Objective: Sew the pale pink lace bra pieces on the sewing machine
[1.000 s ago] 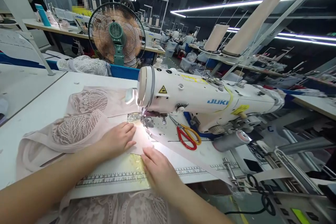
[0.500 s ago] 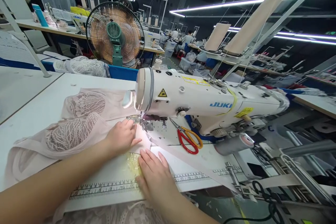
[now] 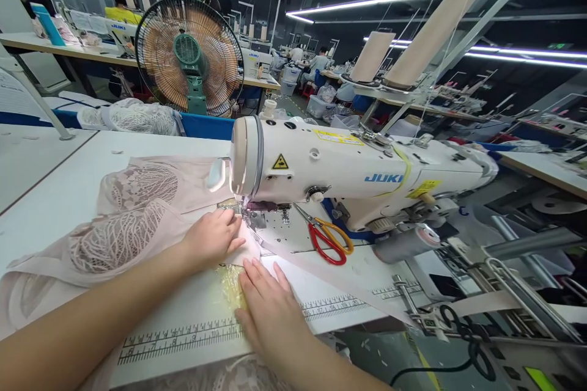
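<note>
A pale pink lace garment [image 3: 123, 220] lies spread on the white sewing table [image 3: 55, 186], its edge running under the presser foot [image 3: 250, 215] of a white JUKI sewing machine [image 3: 348, 174]. My left hand [image 3: 211, 237] rests flat on the fabric just left of the foot, fingers stretched toward the needle. My right hand [image 3: 268, 308] lies flat on the fabric nearer the table's front edge, fingers together and pointing forward. Neither hand grips anything.
Red and yellow handled scissors [image 3: 328, 238] lie on the machine bed to the right of the needle. A printed ruler strip [image 3: 183, 336] runs along the table front. A green fan [image 3: 190, 55] and a lace heap [image 3: 132, 116] stand behind. Thread cones [image 3: 371, 58] rise at the right.
My left hand has slid forward with the fabric toward the presser foot. My right hand has followed slightly. The view has shifted a little to the right.
</note>
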### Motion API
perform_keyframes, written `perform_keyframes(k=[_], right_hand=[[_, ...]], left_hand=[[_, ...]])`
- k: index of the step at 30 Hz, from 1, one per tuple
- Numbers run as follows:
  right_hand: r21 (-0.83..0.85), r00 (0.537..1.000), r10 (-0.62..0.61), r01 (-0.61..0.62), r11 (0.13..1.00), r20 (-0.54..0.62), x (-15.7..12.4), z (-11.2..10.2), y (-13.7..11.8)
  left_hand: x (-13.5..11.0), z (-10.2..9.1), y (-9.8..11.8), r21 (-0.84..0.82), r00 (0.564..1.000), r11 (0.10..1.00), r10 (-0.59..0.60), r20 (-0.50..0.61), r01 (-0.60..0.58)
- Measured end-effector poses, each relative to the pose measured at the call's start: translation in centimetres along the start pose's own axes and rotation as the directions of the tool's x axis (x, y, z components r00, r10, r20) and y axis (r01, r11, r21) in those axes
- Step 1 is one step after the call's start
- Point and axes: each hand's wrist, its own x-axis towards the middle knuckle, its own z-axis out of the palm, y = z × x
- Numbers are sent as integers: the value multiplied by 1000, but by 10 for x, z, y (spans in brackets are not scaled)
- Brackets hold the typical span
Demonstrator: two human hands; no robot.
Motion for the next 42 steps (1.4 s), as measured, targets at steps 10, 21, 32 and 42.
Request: perform_keyframes(k=[10,21,32,42], right_hand=[[64,1000,8,-7,998,-7,34,-1,-11],[177,970,-183,211,961,-161,20,0,6],[234,973,-119,164,958,-196,14,-3,10],[242,973,-115,163,956,-201,14,-3,11]], left_hand=[[-15,-1,12,-45,991,993,109,-76,-113],[-42,-3,-4,16,979,984,176,-101,-175],[-42,1,-2,14,972,980,198,-129,-198],[-34,-6,-8,5,972,978,210,-109,-211]])
